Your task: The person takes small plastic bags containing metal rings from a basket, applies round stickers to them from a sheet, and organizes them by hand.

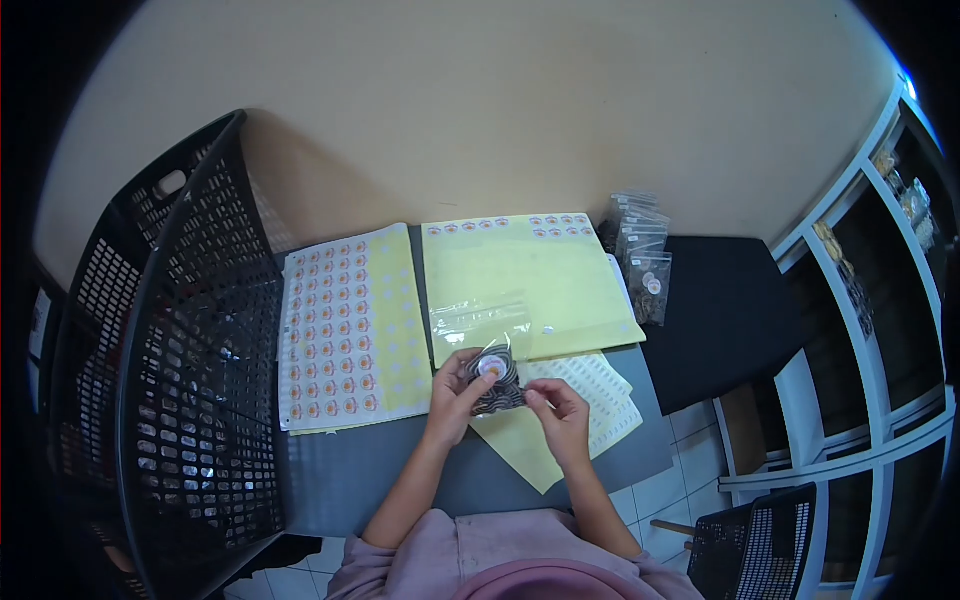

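A clear plastic zip bag (508, 402) with dark, coiled, ring-like contents is held over the middle of the table. Its transparent upper part (480, 318) lies over a yellow sheet. On the bag's front sits a round white sticker (489, 370) with an orange centre. My left hand (455, 398) grips the bag's left side, its thumb on the sticker. My right hand (562, 412) has thumb and fingers pinched at the bag's lower right edge. Beneath the hands, smaller white label sheets (600, 385) and a yellow backing sheet (520, 455) overlap.
A large black perforated basket (205, 400) stands at the left. A sticker sheet (340, 335) and a mostly peeled yellow sheet (520, 265) cover the grey table (350, 480). Filled bags (650, 280) stand in a row at the back right, near a black surface (720, 310) and shelves (875, 400).
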The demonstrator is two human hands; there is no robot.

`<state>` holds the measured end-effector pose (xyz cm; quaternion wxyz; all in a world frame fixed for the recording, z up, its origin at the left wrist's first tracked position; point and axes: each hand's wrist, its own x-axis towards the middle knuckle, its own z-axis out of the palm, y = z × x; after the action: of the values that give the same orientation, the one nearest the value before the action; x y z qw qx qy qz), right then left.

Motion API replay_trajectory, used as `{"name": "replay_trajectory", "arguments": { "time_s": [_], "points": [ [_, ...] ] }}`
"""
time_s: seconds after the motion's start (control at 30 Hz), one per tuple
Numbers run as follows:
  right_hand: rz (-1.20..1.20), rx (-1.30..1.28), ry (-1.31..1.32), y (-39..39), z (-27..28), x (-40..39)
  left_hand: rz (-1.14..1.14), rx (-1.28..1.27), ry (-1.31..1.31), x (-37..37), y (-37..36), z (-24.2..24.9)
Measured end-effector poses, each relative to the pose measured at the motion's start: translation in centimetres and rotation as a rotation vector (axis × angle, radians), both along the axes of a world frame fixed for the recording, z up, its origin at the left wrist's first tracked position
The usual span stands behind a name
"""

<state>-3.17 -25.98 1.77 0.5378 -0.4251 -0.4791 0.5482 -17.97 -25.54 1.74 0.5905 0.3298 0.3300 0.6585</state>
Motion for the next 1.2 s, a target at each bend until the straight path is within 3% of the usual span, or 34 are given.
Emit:
{"name": "replay_trajectory", "arguments": {
  "time_s": [0.13, 0.23, 0.3, 0.4, 0.53, 0.7, 0.93, 1.0, 1.2],
  "points": [
    [0.019, -0.006, 0.032, -1.4, 0.2, -0.1, -0.001, -0.017, 0.091, -0.5, 0.0, -0.4],
    [0.021, -0.034, 0.261, -1.8, -0.2, 0.0, 0.006, 0.019, 0.027, 0.2, -0.3, -0.3],
    [-0.075, -0.011, 0.480, -2.1, 0.2, -0.5, 0.032, 0.066, 0.024, 1.2, -0.4, -0.6],
    [-0.229, 0.006, 0.527, -2.5, 0.2, -0.5, 0.013, 0.030, -0.029, 2.5, -0.6, -0.7],
    [-0.238, 0.039, 0.445, -2.5, -0.1, 0.5, -0.016, -0.020, -0.025, 3.1, -0.7, -1.5],
    [-0.179, 0.020, 0.061, -2.3, 0.3, 1.2, -0.059, 0.031, 0.083, 3.1, -0.6, -1.7],
    [-0.266, -0.070, 0.410, -2.3, -0.1, 0.7, -0.087, 0.041, 0.095, 3.1, -0.8, -1.6],
    [-0.243, 0.018, 0.065, -1.9, 0.6, 0.9, -0.107, 0.058, 0.139, 2.8, -0.8, -1.2],
    [-0.424, 0.125, 0.012, -1.0, 1.0, 1.3, -0.021, 0.064, 0.214, 2.3, -0.5, -0.9]
  ]
}}
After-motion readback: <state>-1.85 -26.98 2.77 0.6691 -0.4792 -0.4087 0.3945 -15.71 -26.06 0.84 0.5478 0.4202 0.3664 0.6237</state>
